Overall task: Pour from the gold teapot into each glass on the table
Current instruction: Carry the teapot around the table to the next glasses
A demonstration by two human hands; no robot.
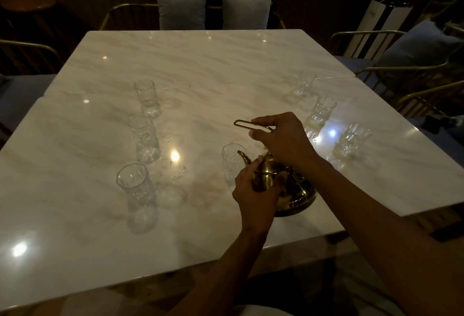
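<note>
Gripping the raised wire handle of the gold teapot, right hand closed on it, left hand cupped around the teapot's side, spout beside the nearest glass, marble worktop.

Behind the far edge of the bench two pale grey cushions stand upright, side by side, on dark seats. Chairs with thin gold-coloured metal frames stand at the right, one carrying a bluish cushion. A white paper bag stands behind them.
</note>
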